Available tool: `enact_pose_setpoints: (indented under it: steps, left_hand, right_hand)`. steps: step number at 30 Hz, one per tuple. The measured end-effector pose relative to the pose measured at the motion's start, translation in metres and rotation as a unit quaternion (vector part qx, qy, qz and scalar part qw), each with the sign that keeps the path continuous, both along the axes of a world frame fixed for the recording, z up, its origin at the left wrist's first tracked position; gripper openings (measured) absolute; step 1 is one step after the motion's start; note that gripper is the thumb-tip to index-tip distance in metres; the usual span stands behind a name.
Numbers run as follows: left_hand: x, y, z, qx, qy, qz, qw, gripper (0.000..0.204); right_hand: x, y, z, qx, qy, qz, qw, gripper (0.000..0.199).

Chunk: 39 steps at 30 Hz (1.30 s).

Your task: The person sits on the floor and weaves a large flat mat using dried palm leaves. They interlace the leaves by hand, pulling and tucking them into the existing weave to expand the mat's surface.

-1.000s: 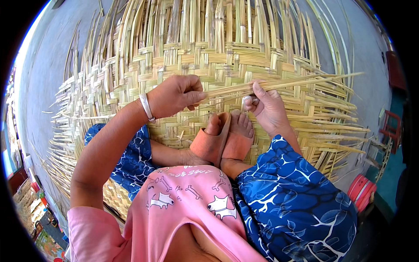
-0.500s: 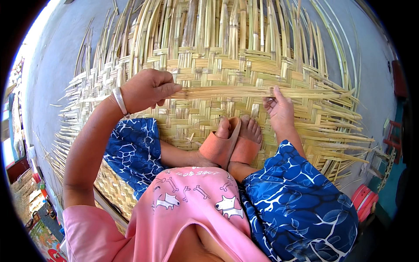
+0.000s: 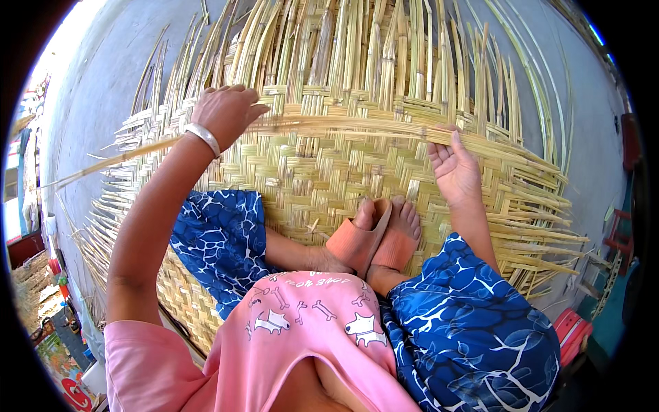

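A loose bundle of long, pale split strips [image 3: 343,126] runs sideways across the woven mat [image 3: 322,165]. My right hand [image 3: 458,170], palm up, pinches it near the right side between thumb and fingers. My left hand [image 3: 226,115], a silver bangle on its wrist, is over the left part of the bundle, back up. Its fingers are stretched and its thumb stands apart. Past the left wrist, the strips' far end sticks out over the mat's left edge. Upright unwoven strips [image 3: 329,55] fan out beyond the weave.
My feet in orange sandals [image 3: 353,244] rest on the mat between my bent legs. Grey floor [image 3: 103,103] surrounds the mat. Long green strips [image 3: 532,69] lie at the far right. A pink-red object [image 3: 571,329] is near my right knee, and assorted items stand at the left.
My left hand has let go of its pinch, opened and moved up and left. The strips' left end now shows beyond the left wrist. My right hand keeps its hold, slightly further right.
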<state>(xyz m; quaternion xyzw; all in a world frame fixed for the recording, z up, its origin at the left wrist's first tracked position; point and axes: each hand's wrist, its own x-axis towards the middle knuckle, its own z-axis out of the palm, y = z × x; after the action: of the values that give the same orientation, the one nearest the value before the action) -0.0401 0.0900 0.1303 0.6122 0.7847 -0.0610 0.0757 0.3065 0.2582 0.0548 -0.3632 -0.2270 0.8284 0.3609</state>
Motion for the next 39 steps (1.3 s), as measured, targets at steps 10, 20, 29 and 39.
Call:
enact_pose_setpoints:
  steps: [10,20,29,39]
  left_hand:
    - [0.086,0.106,-0.035,-0.147,-0.515,-0.054,0.843,0.047]
    - [0.009,0.107,-0.036,-0.063,-0.378,0.058,0.922,0.03]
    - [-0.044,0.131,-0.078,0.174,-0.553,0.396,0.713,0.029]
    - [-0.063,0.18,-0.146,-0.04,-0.102,0.208,0.972,0.021]
  right_hand:
    - [-0.066,-0.024,0.018,0.028,0.02,0.124,0.992,0.024]
    - [-0.08,0.024,0.017,0.094,-0.163,0.278,0.942,0.037]
    - [-0.113,0.093,0.02,0.212,-0.278,0.313,0.883,0.04]
    - [-0.151,0.117,-0.004,0.311,-0.469,0.406,0.72,0.039]
